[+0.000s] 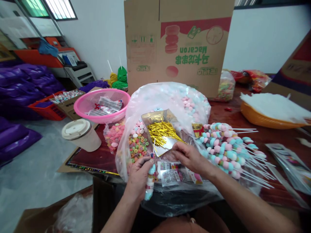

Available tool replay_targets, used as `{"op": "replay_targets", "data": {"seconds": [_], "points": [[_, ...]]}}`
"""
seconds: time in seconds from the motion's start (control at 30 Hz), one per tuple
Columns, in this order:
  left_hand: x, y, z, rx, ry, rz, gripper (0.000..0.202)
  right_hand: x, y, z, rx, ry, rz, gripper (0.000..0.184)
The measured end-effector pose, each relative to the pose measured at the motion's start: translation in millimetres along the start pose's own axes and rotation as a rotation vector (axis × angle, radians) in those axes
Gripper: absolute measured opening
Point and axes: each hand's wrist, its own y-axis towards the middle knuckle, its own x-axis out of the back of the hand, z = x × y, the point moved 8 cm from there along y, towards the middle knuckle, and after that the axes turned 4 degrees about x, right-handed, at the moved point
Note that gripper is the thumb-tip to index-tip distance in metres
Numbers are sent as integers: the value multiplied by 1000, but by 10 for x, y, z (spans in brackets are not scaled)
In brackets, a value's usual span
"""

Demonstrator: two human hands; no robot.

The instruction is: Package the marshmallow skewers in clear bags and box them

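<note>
Item under observation: a candy stick [150, 180], blue, white and pink pieces inside what looks like a clear sleeve. It is standing nearly upright at the near table edge, its long axis running top to bottom with the top leaning slightly right. The left hand [139, 176] is gripping it around the middle, fingers closed fully about it, with both ends showing above and below the fist.

Up and to the right of the stick's top end, the gold twist ties [162, 131] are lying in a loose fan on an open foil packet [167, 142], their long axes pointing down-right toward the person. The right hand [190, 157] is the nearer hand to them. Its fingertips [175, 148] are drawing together at the near right edge of the fan; whether a tie is pinched between them cannot be told. The two hands are sitting close but apart, with printed flat wrappers [175, 174] lying between and below them.

Surroundings: the packet is resting in the mouth of a large clear bag [170, 97] of pastel sweets, with ring-shaped candies [137, 145] to its left. A heap of filled skewers [225, 149] is lying to the right, sticks pointing right. Further out are a lidded cup [80, 134], a pink basket [102, 103] and an upturned cardboard box [179, 42].
</note>
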Motion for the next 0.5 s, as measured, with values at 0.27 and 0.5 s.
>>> {"op": "replay_targets", "data": {"seconds": [0.27,0.5], "points": [[-315,-102,-10,-169,197,162,10,-122,-185,429,-42,642,-223,32],[-264,-159,159,-138,272,247,24,-173,-338,303,-129,373,-242,53]]}}
